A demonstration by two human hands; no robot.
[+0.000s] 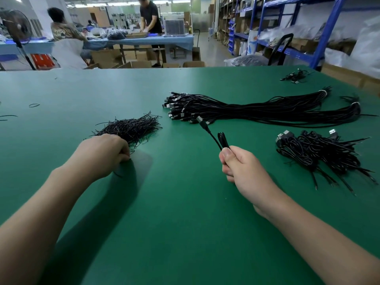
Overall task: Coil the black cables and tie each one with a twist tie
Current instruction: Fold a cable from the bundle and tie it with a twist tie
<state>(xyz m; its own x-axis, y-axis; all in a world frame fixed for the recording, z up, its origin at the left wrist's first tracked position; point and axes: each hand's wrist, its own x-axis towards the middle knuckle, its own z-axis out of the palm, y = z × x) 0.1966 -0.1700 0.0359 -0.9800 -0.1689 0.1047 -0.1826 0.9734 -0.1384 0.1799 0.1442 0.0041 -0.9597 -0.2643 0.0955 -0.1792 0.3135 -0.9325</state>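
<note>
My right hand [242, 167] grips a coiled black cable [223, 140]; its loops and one connector end stick up out of my fist. At the near edge of a heap of black twist ties [131, 128], my left hand [107, 153] has its fingers curled down and seems to pinch a tie; the fingertips are hidden. A long bundle of uncoiled black cables [257, 110] lies behind my right hand, its USB plugs pointing left. A pile of coiled cables [316, 153] lies to the right of my right hand.
The green table [164, 202] fills the near view. A small cable clump [294, 76] lies at its far right, and a stray loop [34, 105] at the left. Beyond the table are two people at another bench, cardboard boxes, a fan and blue shelving.
</note>
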